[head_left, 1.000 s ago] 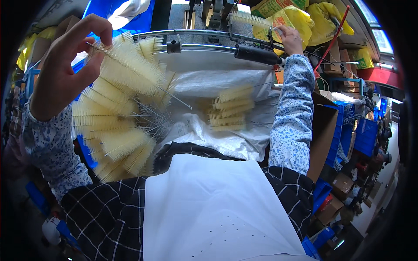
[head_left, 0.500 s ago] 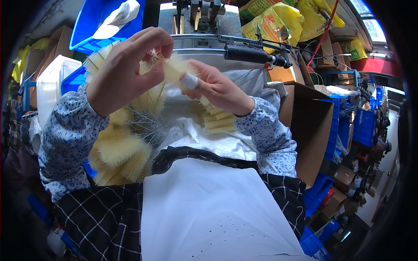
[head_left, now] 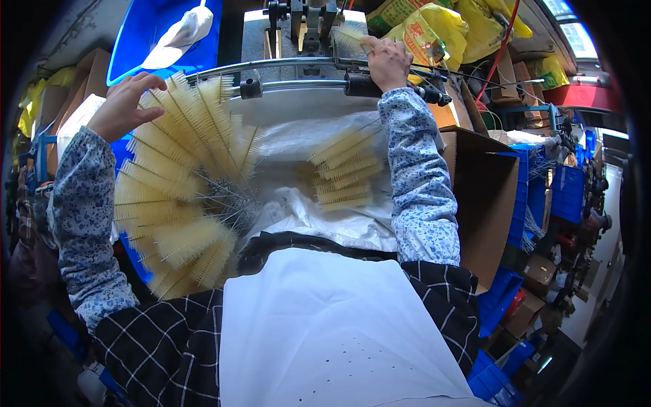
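Note:
My right hand (head_left: 388, 62) is up at the machine with its fingers closed on a bristle brush (head_left: 349, 38). The brush has pale yellow bristles and lies against the machine's metal block; its far end is partly hidden. My left hand (head_left: 127, 105) hovers at the left with thumb and fingers apart, holding nothing. Just beside it, a large fan of similar brushes (head_left: 180, 234) spreads out, its thin wire stems meeting toward the middle. A smaller stack of brushes (head_left: 349, 169) rests on a white plastic sheet (head_left: 298, 214) between my arms.
A metal machine (head_left: 254, 41) with a horizontal rod and a black cylinder (head_left: 361, 85) runs across the back. A blue bin (head_left: 129, 47) holding a white object stands at the far left. On the right are an open cardboard box (head_left: 485, 197) and yellow bags (head_left: 434, 34).
My hands have parted from a brush they worked on together. The right moved up and right to the machine with a brush; the left moved left and opened.

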Motion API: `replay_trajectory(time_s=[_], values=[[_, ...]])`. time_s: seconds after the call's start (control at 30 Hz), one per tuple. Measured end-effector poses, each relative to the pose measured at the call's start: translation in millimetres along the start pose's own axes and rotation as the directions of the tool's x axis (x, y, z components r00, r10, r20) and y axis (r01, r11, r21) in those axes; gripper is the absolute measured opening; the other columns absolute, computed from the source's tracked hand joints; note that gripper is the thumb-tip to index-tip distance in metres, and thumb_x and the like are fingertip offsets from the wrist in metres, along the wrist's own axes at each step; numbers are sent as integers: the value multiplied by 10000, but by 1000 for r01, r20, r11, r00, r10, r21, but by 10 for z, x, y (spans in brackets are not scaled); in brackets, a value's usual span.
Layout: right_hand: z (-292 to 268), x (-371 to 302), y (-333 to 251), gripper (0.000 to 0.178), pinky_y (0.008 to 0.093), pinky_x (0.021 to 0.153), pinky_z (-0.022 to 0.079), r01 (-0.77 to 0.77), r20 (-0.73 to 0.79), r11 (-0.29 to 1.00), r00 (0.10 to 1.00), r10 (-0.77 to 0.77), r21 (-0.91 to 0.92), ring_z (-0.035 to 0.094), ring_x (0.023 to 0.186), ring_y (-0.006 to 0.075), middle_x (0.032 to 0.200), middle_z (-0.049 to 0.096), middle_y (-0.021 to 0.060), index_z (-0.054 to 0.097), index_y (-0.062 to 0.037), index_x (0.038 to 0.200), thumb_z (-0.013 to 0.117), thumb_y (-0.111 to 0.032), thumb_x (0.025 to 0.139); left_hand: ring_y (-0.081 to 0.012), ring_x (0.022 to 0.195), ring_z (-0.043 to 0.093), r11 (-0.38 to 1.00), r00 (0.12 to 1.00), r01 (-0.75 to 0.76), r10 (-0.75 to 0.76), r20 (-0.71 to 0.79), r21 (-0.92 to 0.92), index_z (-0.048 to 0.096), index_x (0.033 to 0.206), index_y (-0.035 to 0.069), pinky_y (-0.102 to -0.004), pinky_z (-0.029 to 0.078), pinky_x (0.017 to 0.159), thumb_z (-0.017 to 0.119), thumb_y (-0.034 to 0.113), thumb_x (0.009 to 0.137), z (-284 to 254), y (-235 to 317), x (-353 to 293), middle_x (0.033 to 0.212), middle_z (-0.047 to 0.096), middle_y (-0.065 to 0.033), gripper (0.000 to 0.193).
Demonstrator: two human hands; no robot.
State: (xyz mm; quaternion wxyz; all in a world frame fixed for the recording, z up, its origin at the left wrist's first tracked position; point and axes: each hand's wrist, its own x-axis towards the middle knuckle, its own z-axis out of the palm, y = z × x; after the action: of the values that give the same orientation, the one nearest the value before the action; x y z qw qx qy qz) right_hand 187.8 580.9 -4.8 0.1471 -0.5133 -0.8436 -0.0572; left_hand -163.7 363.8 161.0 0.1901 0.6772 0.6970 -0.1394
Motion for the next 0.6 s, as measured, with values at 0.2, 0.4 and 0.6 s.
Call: replay_trajectory(time_s=[0.2, 0.4, 0.6], values=[[-47, 7, 21, 280, 391, 771, 344, 48, -23, 998, 999, -46, 49, 475, 903, 227, 908, 566, -5, 583, -274, 1035, 516, -203, 773, -243, 1112, 401, 996, 999, 11, -15, -39, -85, 420, 1189, 179, -426, 214, 974, 624, 242, 731, 27, 73, 43, 1115, 466, -65, 505], [1, 48, 25, 315, 384, 802, 315, 87, -32, 992, 996, -85, 94, 457, 926, 209, 922, 556, -11, 592, -292, 1027, 542, -169, 742, -262, 1130, 378, 998, 998, 56, -55, 20, -41, 394, 1225, 201, -440, 194, 978, 652, 273, 693, 70, 45, 112, 1132, 456, -92, 595], [253, 315, 172, 340, 457, 932, 208, 179, -12, 982, 984, -178, 59, 349, 1130, 203, 1078, 513, -7, 569, -314, 1059, 470, -135, 787, -255, 1116, 374, 999, 997, -35, 36, -64, 15, 472, 1112, 199, -422, 193, 956, 680, 275, 652, 96, 22, 185, 1105, 459, -94, 511]])
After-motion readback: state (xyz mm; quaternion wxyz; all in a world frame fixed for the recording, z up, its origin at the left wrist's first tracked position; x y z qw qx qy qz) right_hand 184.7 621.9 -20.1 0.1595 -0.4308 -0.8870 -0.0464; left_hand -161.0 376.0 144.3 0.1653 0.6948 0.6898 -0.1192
